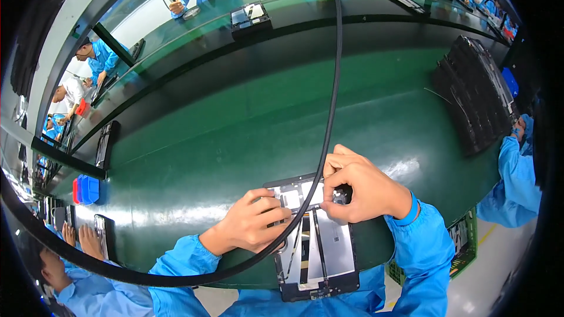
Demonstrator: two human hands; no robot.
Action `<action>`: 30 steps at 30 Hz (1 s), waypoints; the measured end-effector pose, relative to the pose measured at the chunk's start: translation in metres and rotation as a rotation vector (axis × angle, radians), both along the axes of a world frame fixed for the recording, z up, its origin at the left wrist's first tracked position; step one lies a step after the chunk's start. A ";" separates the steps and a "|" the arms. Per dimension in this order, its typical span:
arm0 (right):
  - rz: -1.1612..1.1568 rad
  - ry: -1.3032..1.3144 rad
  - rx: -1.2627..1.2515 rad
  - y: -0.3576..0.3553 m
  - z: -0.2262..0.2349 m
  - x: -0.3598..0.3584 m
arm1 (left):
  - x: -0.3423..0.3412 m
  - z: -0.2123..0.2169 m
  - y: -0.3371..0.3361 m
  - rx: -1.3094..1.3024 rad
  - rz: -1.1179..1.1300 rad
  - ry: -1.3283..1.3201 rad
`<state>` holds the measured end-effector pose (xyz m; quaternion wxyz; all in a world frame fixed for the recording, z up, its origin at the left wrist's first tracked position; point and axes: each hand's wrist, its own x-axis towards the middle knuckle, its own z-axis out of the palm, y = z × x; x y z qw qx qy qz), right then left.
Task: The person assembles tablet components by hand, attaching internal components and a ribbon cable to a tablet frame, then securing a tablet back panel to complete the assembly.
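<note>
While both hands curl knuckles-up | left hand (254, 223), right hand (358, 186) | fingertips on opened tablet (317, 252)

An opened tablet (317, 252) lies on the near edge of the table (235, 141), with the left hand (252, 223) on its left side and the right hand (358, 191) on its far end. A cable (335, 82) hangs across from far to near, passing between the hands. A stack of trays (476, 94) sits far right, and small bins (86, 189) lie at the left.
</note>
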<state>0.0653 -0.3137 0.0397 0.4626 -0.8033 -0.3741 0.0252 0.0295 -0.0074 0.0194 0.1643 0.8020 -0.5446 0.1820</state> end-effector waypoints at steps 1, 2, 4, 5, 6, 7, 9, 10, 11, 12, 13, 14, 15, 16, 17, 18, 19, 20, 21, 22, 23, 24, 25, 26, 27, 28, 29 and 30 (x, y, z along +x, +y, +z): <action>0.010 0.017 -0.034 -0.003 0.000 0.001 | 0.002 0.001 -0.003 0.019 -0.043 0.039; 0.006 0.013 -0.035 -0.006 0.001 0.002 | 0.000 0.004 -0.007 -0.005 -0.075 0.071; 0.013 0.226 -0.052 -0.010 0.002 0.002 | -0.004 0.005 -0.009 0.023 -0.086 0.121; 0.005 0.224 -0.050 -0.011 0.002 0.004 | -0.006 0.006 -0.011 0.052 -0.091 0.173; 0.013 0.217 -0.048 -0.013 0.002 0.006 | -0.009 0.010 -0.015 0.069 -0.079 0.188; 0.020 0.210 -0.047 -0.015 0.002 0.008 | -0.012 0.010 -0.017 0.069 -0.084 0.187; 0.020 0.229 -0.056 -0.020 0.001 0.008 | -0.017 0.009 -0.020 0.069 -0.149 0.263; 0.036 0.248 -0.101 -0.022 0.001 0.009 | -0.022 0.012 -0.022 0.082 -0.164 0.310; 0.053 0.267 -0.146 -0.024 0.001 0.009 | -0.026 0.015 -0.026 0.082 -0.167 0.310; 0.050 0.268 -0.146 -0.027 0.001 0.010 | -0.030 0.018 -0.031 0.076 -0.190 0.323; 0.067 0.268 -0.169 -0.028 0.001 0.011 | -0.032 0.021 -0.034 0.072 -0.209 0.333; 0.085 0.268 -0.193 -0.029 0.002 0.012 | -0.032 0.022 -0.035 0.088 -0.235 0.326; 0.081 0.270 -0.195 -0.031 0.001 0.012 | -0.034 0.022 -0.038 0.086 -0.239 0.327; 0.091 0.292 -0.186 -0.032 0.001 0.012 | -0.036 0.024 -0.040 0.085 -0.200 0.298; 0.101 0.313 -0.176 -0.033 0.002 0.012 | -0.038 0.024 -0.043 0.084 -0.160 0.269; 0.104 0.314 -0.178 -0.033 0.001 0.012 | -0.040 0.023 -0.046 0.083 -0.158 0.269; 0.117 0.334 -0.174 -0.033 0.000 0.012 | -0.041 0.022 -0.050 0.106 -0.077 0.238; 0.130 0.355 -0.170 -0.032 -0.001 0.012 | -0.042 0.021 -0.052 0.128 0.004 0.207; 0.132 0.354 -0.173 -0.033 -0.002 0.011 | -0.043 0.019 -0.055 0.125 0.006 0.206; 0.149 0.362 -0.162 -0.035 -0.003 0.010 | -0.044 0.017 -0.057 0.133 0.053 0.231; 0.166 0.370 -0.151 -0.036 -0.004 0.010 | -0.045 0.016 -0.058 0.140 0.100 0.255; 0.167 0.368 -0.150 -0.036 -0.004 0.011 | -0.045 0.016 -0.058 0.141 0.100 0.253; 0.184 0.368 -0.147 -0.036 -0.003 0.012 | -0.044 0.016 -0.058 0.143 0.102 0.269; 0.200 0.367 -0.144 -0.037 -0.002 0.012 | -0.044 0.016 -0.058 0.146 0.102 0.285; 0.199 0.367 -0.142 -0.037 -0.003 0.013 | -0.044 0.016 -0.058 0.147 0.101 0.285; 0.204 0.366 -0.146 -0.036 -0.003 0.014 | -0.044 0.015 -0.058 0.144 0.098 0.288; 0.210 0.364 -0.149 -0.036 -0.004 0.015 | -0.043 0.015 -0.058 0.142 0.094 0.291; 0.208 0.366 -0.147 -0.037 -0.004 0.015 | -0.043 0.015 -0.059 0.143 0.093 0.292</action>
